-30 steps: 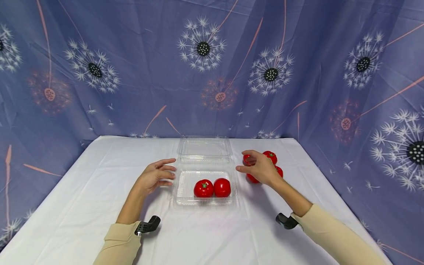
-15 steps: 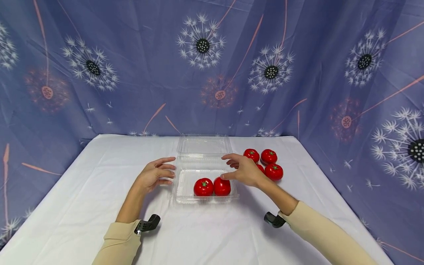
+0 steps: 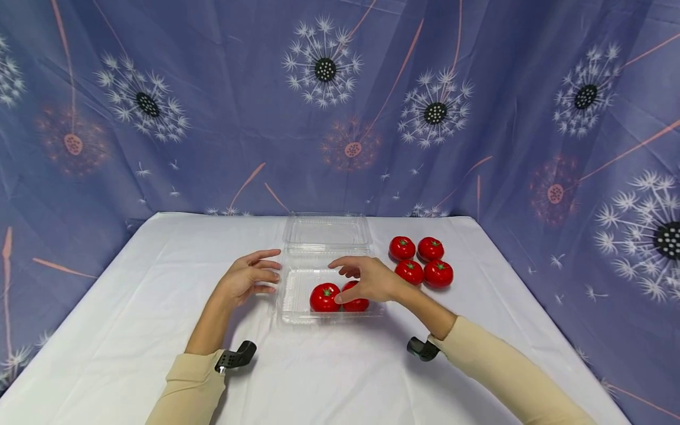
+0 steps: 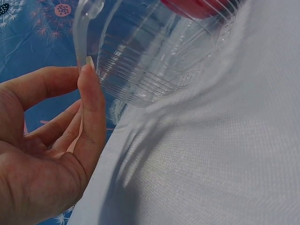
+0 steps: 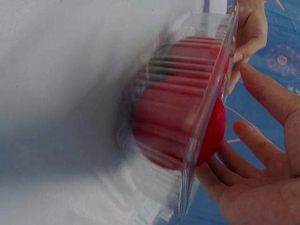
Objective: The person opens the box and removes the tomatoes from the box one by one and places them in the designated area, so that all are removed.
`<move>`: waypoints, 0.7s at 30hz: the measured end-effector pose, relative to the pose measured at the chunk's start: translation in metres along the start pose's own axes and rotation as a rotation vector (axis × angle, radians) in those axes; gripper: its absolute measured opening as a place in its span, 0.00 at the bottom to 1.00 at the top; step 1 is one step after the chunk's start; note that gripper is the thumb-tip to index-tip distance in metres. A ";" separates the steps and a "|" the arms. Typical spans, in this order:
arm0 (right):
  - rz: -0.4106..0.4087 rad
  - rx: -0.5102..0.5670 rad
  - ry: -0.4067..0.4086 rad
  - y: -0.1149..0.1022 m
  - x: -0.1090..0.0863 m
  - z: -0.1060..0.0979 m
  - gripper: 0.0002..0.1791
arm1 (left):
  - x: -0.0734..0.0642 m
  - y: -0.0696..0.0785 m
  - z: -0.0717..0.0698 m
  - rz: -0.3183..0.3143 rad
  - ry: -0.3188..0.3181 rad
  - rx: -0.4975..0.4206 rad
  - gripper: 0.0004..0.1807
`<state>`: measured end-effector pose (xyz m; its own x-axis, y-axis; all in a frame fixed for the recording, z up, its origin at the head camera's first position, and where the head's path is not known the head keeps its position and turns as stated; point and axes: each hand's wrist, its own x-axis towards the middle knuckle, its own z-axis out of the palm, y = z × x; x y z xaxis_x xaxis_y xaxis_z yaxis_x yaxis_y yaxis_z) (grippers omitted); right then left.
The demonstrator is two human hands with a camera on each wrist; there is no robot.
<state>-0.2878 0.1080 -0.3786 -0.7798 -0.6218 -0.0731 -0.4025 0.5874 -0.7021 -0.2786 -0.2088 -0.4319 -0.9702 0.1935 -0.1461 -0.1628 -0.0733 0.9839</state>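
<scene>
A clear plastic clamshell container (image 3: 297,289) stands on the white table, its lid folded back. Two red tomatoes lie inside: the left tomato (image 3: 324,297) shows fully, the right tomato (image 3: 357,304) is partly behind my right hand (image 3: 372,278). That hand hovers over the tray's right side, fingers loosely bent and spread; the right wrist view shows its palm empty beside the tray wall. My left hand (image 3: 245,280) stays at the tray's left side, fingers apart and pointing at it. In the left wrist view the thumb (image 4: 91,103) meets or nearly meets the rim.
Several more tomatoes (image 3: 438,274) stand grouped on the table to the right of the container. The clear lid (image 3: 326,231) lies behind the tray. A blue dandelion-print curtain (image 3: 239,88) hangs around the table's back and sides.
My right hand has moved left, from over the tomato group to above the tray, uncovering the grouped tomatoes. The left hand has hardly moved. Both tomatoes in the tray keep their places.
</scene>
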 end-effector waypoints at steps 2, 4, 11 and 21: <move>0.001 -0.005 -0.034 -0.003 0.002 0.002 0.36 | 0.000 0.001 -0.001 -0.001 0.000 -0.002 0.40; -0.004 -0.016 -0.061 -0.004 0.004 0.004 0.36 | 0.000 0.001 -0.001 -0.002 -0.001 -0.004 0.40; 0.012 -0.028 -0.092 -0.007 0.008 0.005 0.37 | 0.001 0.003 0.000 -0.004 -0.006 -0.008 0.40; 0.025 -0.034 -0.153 -0.008 0.015 0.009 0.38 | 0.000 0.001 -0.001 -0.005 -0.006 -0.002 0.41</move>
<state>-0.2920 0.0886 -0.3805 -0.7087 -0.6768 -0.1990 -0.4018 0.6191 -0.6747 -0.2794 -0.2095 -0.4308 -0.9682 0.2001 -0.1502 -0.1678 -0.0741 0.9830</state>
